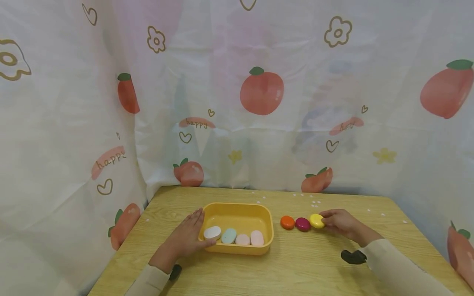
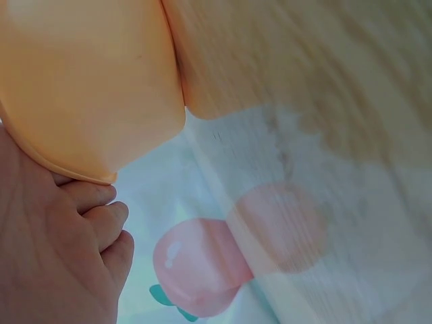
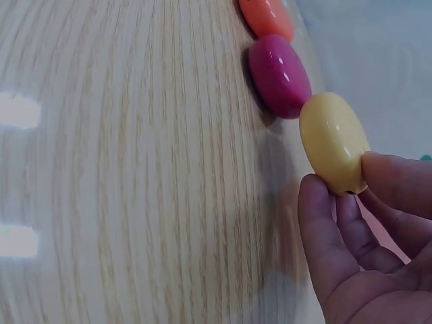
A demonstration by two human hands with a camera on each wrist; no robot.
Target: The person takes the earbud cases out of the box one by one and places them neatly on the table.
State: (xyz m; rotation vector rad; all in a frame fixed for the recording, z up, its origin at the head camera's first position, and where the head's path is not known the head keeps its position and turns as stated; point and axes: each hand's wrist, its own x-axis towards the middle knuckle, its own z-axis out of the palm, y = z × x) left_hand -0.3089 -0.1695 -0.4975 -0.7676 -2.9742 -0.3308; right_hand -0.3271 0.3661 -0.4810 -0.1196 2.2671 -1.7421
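Observation:
My left hand [image 1: 185,238] rests with straight fingers along the left side of a yellow-orange plastic box [image 1: 269,218], its thumb at the front rim. Inside the box, a white oval piece [image 1: 212,233], a speckled mint one [image 1: 229,236] and two pale pink ones [image 1: 257,238] line the front wall. To the right of the box my right hand [image 1: 342,223] pinches a glossy yellow oval bead [image 3: 331,138] between thumb and fingers; a small hole shows in its end. The yellow bead is beside a magenta bead [image 3: 280,75], with an orange bead [image 3: 266,17] beyond that.
The wood-grain table [image 1: 296,271] reaches back to a white curtain [image 1: 222,61] printed with fruit, which also hangs at both sides. Small white flecks [image 1: 314,203] dot the table's far part. A dark strap piece [image 1: 353,257] shows by the right sleeve.

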